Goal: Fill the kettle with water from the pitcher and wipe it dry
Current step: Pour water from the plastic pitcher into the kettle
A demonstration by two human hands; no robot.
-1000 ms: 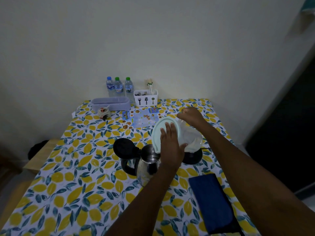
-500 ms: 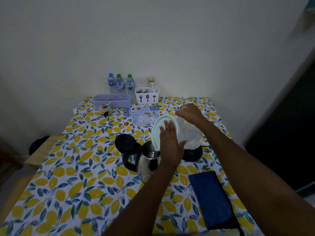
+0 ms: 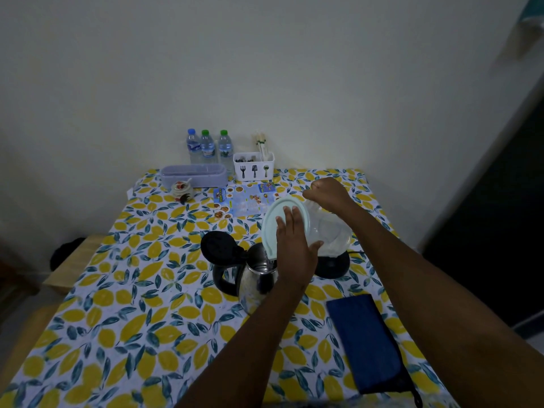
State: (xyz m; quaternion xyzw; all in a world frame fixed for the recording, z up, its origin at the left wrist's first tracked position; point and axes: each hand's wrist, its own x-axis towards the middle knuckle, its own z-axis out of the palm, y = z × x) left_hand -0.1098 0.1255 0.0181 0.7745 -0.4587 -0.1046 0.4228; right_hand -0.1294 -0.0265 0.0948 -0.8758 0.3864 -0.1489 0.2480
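A steel kettle (image 3: pixel 255 279) with a black handle stands mid-table, its black lid (image 3: pixel 217 247) flipped open to the left. Above it a clear pitcher (image 3: pixel 331 231) is tipped to the left, its pale green lid (image 3: pixel 272 228) over the kettle's mouth. My right hand (image 3: pixel 328 194) grips the pitcher's handle at the top. My left hand (image 3: pixel 294 245) lies flat against the pitcher's lid, fingers spread. A thin stream of water shows at the spout. A folded dark blue cloth (image 3: pixel 366 340) lies on the table to the right.
The kettle's black base (image 3: pixel 332 265) sits behind the pitcher. At the far edge by the wall stand three water bottles (image 3: pixel 208 147), a white cutlery holder (image 3: pixel 253 166), a lilac box (image 3: pixel 194 175), a small jar (image 3: pixel 182 190) and a printed leaflet (image 3: pixel 245 200).
The pitcher has tipped a little further over the kettle, with both hands in the same grip. The view has shifted slightly.
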